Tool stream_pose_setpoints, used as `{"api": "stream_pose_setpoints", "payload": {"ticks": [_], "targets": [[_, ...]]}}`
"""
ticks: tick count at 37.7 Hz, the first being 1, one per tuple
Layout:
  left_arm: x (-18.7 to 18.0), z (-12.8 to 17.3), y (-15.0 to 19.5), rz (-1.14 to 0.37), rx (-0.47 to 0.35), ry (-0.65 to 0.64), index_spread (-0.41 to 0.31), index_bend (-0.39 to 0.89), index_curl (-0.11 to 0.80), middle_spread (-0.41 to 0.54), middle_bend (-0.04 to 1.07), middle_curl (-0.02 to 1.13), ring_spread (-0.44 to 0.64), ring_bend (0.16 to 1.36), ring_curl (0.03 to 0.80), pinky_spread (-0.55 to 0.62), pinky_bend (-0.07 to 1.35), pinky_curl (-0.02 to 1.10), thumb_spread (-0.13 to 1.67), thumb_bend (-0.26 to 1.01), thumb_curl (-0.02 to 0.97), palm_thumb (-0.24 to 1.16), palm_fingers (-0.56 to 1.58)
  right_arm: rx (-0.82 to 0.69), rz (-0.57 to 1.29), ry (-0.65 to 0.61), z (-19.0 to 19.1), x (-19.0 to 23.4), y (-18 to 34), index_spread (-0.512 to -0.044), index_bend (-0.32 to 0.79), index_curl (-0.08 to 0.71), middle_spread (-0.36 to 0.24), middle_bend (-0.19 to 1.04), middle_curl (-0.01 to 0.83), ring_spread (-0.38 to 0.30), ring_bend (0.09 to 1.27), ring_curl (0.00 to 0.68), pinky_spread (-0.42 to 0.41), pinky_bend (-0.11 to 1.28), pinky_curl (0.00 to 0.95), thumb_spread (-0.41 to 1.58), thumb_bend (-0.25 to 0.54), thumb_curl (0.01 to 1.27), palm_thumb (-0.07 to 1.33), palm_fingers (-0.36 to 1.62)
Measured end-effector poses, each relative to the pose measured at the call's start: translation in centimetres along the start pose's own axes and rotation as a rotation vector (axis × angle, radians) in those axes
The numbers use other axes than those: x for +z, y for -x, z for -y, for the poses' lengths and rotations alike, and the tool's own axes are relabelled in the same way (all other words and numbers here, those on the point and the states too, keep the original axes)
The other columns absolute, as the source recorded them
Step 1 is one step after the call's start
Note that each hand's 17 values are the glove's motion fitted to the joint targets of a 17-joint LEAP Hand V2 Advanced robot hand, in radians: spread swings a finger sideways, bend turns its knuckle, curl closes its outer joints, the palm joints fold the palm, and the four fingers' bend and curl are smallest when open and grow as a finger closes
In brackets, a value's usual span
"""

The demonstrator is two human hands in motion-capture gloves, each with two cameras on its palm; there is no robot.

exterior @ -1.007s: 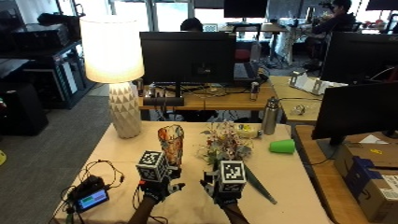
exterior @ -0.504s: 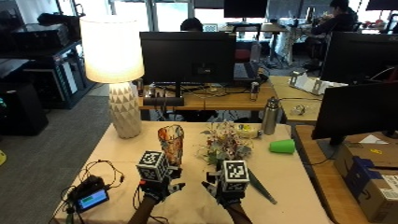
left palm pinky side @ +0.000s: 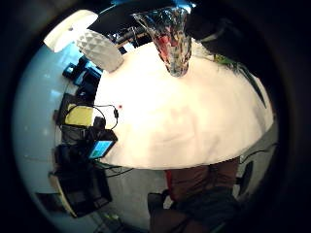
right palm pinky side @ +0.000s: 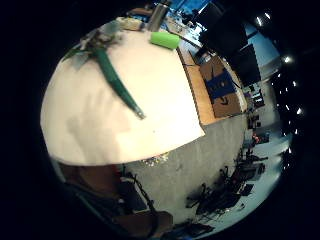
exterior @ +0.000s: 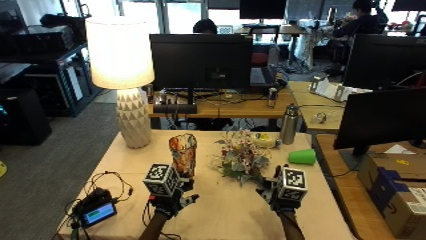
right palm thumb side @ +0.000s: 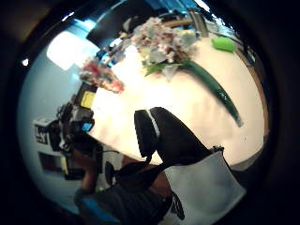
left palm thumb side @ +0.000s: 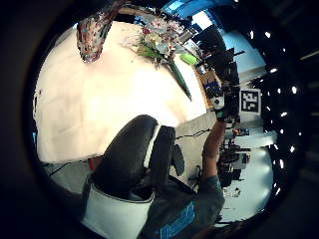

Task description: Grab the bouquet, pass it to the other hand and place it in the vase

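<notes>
Reaching with your right hand (exterior: 285, 192), fingers relaxed and empty, take the bouquet (exterior: 241, 156) low on its stems. Keep your spread left hand (exterior: 169, 200) near the vase (exterior: 182, 154), ready.

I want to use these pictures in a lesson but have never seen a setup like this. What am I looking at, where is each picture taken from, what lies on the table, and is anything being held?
There is no machine here: a person sits at a table wearing black gloves. The outside view looks down from above and behind them, with the left hand and right hand raised over the near part of the table. The four round pictures come from small cameras on the palms, two per hand, looking out very widely, so everything bends.

On the table stand a colourful glass vase and a white lamp. A bouquet lies beside the vase, its green stem pointing towards the right hand. A green cup, a metal bottle and a small screen device are there too.

Neither hand appears to hold anything yet; the bouquet lies untouched.
</notes>
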State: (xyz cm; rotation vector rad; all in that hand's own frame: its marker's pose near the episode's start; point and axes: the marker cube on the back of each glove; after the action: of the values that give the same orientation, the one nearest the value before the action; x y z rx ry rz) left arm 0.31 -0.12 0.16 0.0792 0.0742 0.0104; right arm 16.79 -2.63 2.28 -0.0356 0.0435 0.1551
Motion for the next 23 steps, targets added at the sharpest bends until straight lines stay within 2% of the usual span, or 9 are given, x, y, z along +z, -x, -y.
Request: {"api": "stream_pose_setpoints", "payload": {"ticks": [9, 15, 18, 23], "targets": [[0.7, 0.2, 0.3, -0.016, -0.008, -0.006, -0.088, 0.12, 0.222, 0.085, 0.19, 0.31, 0.24, 0.63, 0.277, 0.4, 0.44, 0.31, 1.01, -0.02, 0.252, 0.1, 0.28, 0.125, 0.035, 0.096, 2.6, 5.4, -5.0, -0.347, 0.09, 0.133, 0.118, 0.17, 0.265, 0.254, 0.32, 0.208, 0.348, 0.69, 0.347, 1.11, -0.016, 0.26, 0.39, -0.14], [1.5, 0.5, 1.2, -0.032, -0.019, -0.023, -0.079, 0.11, 0.223, 0.091, 0.19, 0.31, 0.24, 0.64, 0.283, 0.4, 0.44, 0.32, 1.02, -0.02, 0.26, 0.1, 0.27, 0.208, 0.103, 0.271, 4.0, 10.9, -6.8, -0.339, 0.09, 0.132, 0.122, 0.14, 0.247, 0.257, 0.28, 0.204, 0.345, 0.7, 0.35, 1.1, -0.014, 0.27, 0.43, -0.18], [1.6, 0.6, 1.6, -0.039, -0.017, -0.035, -0.076, 0.11, 0.222, 0.095, 0.19, 0.32, 0.24, 0.64, 0.284, 0.4, 0.46, 0.33, 1.02, -0.02, 0.263, 0.1, 0.27, 0.242, 0.14, 0.349, 4.2, 12.8, -6.9, -0.334, 0.09, 0.129, 0.118, 0.15, 0.243, 0.258, 0.27, 0.204, 0.344, 0.69, 0.347, 1.1, 0.004, 0.29, 0.48, -0.18], [1.8, 0.8, 2.2, -0.049, -0.021, -0.047, -0.071, 0.11, 0.221, 0.098, 0.19, 0.33, 0.24, 0.64, 0.286, 0.39, 0.46, 0.33, 1.02, -0.03, 0.268, 0.1, 0.26, 0.254, 0.174, 0.411, 3.5, 13.1, -6.1, -0.319, 0.08, 0.126, 0.101, 0.18, 0.247, 0.243, 0.29, 0.212, 0.335, 0.69, 0.349, 1.11, 0.04, 0.31, 0.6, -0.09]]}}
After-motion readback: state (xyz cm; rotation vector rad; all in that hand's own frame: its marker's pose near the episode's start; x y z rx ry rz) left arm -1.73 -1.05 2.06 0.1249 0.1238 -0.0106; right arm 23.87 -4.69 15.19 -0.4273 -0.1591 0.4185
